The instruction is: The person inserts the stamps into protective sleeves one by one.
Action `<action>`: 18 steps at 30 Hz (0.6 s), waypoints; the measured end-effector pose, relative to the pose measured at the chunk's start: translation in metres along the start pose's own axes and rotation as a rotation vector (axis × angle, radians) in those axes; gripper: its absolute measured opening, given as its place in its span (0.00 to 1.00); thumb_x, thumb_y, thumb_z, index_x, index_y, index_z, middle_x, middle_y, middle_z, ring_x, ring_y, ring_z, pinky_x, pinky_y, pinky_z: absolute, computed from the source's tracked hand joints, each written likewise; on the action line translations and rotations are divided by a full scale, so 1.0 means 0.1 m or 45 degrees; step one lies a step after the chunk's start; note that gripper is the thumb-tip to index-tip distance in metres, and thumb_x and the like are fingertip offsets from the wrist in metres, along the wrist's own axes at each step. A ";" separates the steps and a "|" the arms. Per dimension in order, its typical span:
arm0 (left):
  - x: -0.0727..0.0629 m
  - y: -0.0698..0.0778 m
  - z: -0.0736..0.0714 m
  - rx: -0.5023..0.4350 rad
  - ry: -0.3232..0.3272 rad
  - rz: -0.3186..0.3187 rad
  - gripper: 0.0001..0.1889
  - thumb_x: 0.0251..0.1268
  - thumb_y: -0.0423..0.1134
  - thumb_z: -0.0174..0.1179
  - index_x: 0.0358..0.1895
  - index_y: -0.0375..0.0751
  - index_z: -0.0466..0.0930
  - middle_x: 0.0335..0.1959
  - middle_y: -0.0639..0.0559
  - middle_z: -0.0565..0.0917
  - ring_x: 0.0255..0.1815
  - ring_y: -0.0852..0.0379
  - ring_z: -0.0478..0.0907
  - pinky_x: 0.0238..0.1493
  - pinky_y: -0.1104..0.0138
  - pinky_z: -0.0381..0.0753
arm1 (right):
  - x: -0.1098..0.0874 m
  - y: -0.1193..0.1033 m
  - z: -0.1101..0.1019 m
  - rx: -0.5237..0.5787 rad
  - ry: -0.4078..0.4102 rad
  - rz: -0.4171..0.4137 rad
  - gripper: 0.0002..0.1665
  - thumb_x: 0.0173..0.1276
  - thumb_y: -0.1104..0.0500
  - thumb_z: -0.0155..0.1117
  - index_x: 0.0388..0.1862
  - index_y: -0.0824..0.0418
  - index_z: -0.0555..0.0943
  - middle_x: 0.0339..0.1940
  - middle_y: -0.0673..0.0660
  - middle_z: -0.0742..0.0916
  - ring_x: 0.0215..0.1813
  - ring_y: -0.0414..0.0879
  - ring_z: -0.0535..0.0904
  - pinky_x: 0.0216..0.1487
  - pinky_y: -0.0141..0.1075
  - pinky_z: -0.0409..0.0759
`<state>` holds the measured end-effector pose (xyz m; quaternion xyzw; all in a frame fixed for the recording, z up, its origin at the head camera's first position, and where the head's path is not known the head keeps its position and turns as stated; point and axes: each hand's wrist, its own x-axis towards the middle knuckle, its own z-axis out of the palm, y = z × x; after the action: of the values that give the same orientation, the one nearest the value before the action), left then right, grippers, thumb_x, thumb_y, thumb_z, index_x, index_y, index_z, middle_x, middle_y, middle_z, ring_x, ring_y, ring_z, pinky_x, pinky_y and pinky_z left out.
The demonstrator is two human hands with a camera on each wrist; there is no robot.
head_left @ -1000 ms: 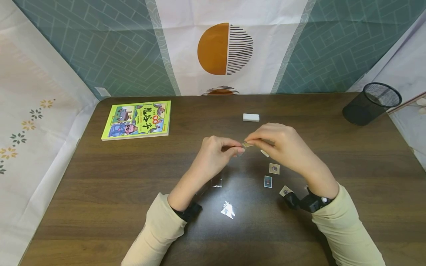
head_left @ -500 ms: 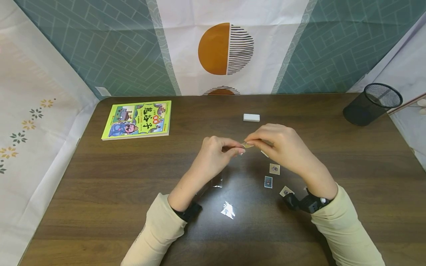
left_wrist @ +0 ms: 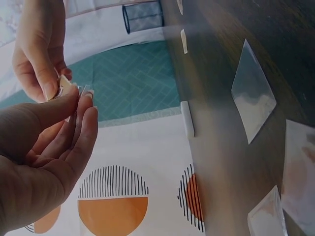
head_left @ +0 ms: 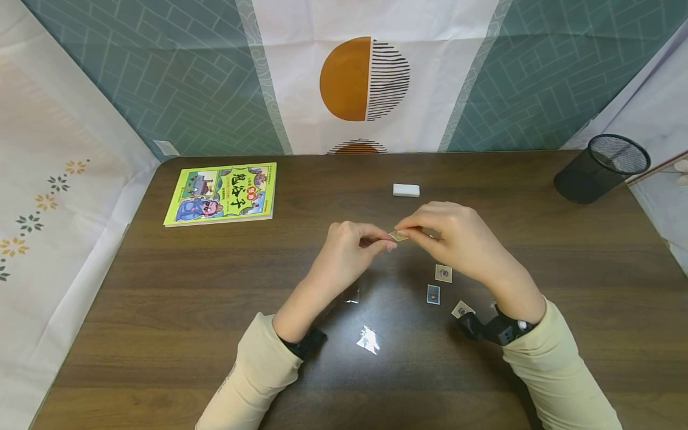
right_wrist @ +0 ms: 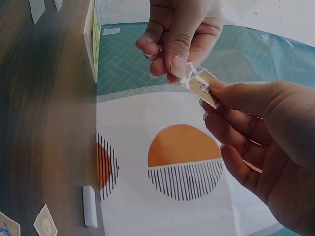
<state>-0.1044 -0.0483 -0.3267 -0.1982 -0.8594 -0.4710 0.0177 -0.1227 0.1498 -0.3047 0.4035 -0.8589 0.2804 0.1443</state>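
Above the table, both hands meet at a small tan postage stamp (right_wrist: 202, 91) with a perforated edge. The right hand (head_left: 448, 234) pinches the stamp between thumb and fingers. At the stamp's other end the left hand (head_left: 346, 248) pinches a small clear plastic sleeve (left_wrist: 83, 91); how much of the stamp lies inside it cannot be told. On the table near the right forearm lie a tan stamp (head_left: 443, 273), a blue stamp (head_left: 433, 294) and another tan stamp (head_left: 462, 309), the last partly behind the wrist camera.
Clear plastic sleeves (head_left: 368, 339) lie near the left forearm, one partly hidden by it (head_left: 352, 295). A white eraser (head_left: 405, 190) lies beyond the hands. A yellow-green book (head_left: 220, 194) is at the back left, a black mesh pen holder (head_left: 588, 173) at the back right.
The hands have barely moved and keep their hold on the stamp and sleeve. A stamp's edge seen beneath the right hand in the earlier head views is now hidden.
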 end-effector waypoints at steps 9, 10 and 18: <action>0.00 -0.01 0.02 -0.031 0.068 0.004 0.02 0.53 0.35 0.68 0.29 0.41 0.87 0.25 0.54 0.86 0.23 0.67 0.78 0.25 0.76 0.76 | 0.00 0.00 -0.02 0.039 -0.003 0.031 0.09 0.53 0.65 0.72 0.34 0.58 0.86 0.29 0.46 0.86 0.31 0.35 0.77 0.29 0.30 0.73; 0.00 -0.01 0.01 -0.032 0.073 0.003 0.02 0.53 0.35 0.68 0.29 0.41 0.87 0.25 0.53 0.86 0.22 0.68 0.78 0.25 0.76 0.76 | 0.00 0.00 -0.02 0.042 -0.003 0.036 0.09 0.53 0.65 0.72 0.35 0.58 0.86 0.30 0.46 0.86 0.31 0.35 0.77 0.29 0.29 0.73; 0.01 0.00 0.02 -0.033 0.097 0.014 0.02 0.53 0.35 0.68 0.29 0.40 0.86 0.26 0.53 0.86 0.23 0.67 0.79 0.27 0.76 0.77 | -0.01 0.01 -0.03 0.070 0.016 0.049 0.11 0.52 0.66 0.73 0.36 0.58 0.86 0.30 0.46 0.86 0.31 0.35 0.77 0.29 0.27 0.71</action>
<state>-0.1047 -0.0470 -0.3277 -0.1849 -0.8508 -0.4893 0.0502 -0.1227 0.1527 -0.3030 0.3889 -0.8576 0.3090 0.1330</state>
